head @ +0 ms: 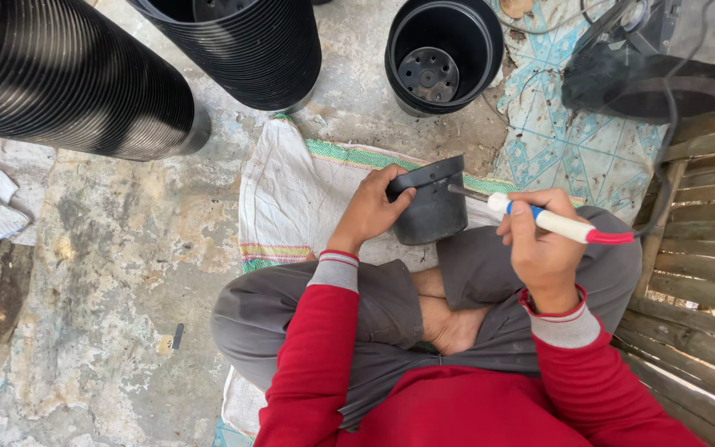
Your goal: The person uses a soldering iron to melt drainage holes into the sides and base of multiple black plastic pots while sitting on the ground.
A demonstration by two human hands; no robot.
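I sit cross-legged on a white woven sack [291, 199] laid on the concrete. My left hand [371, 211] grips a small black plastic pot [430, 203] by its rim, holding it upright above my knees. In my right hand [544, 240] is a pen-shaped tool with a white handle, a blue band and a red end [556, 223]. Its thin metal tip touches the pot's right side near the rim. A dark cord runs from the tool's red end up to the right.
Long stacks of nested black pots lie at the top left [68, 79] and top middle [242, 45]. Another stack stands open at the top [443, 54]. A black machine [655, 70] sits at the top right. Wooden slats [705, 240] flank my right side.
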